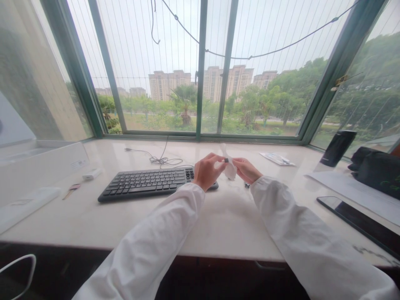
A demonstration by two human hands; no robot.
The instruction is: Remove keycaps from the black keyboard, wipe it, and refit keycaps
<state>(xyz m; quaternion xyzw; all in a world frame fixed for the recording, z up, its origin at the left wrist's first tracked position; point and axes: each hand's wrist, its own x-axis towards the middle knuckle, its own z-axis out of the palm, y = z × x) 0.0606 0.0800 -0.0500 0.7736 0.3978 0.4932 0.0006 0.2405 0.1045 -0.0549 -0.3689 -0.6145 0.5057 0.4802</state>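
Pinched between the thumb and fingers of my left hand (208, 170) is a small black keycap (226, 160). My right hand (246, 168) grips a white tissue (230, 170), bunched up against that keycap. Both hands are raised over the right end of a black keyboard (146, 183), which lies at a slight slant. A patch near its number pad looks different from the other keys; my left hand partly covers that end. Small dark pieces (247, 185) lie on the table by my right wrist, too small to make out clearly.
Behind the keyboard lies a coiled cable (164, 160). A white adapter (92, 174), a small brush-like item (72, 189) and a white box (59, 166) are on the left. To the right are a phone (359, 221), paper (353, 191), a black cylinder (338, 148) and a flat packet (276, 159).
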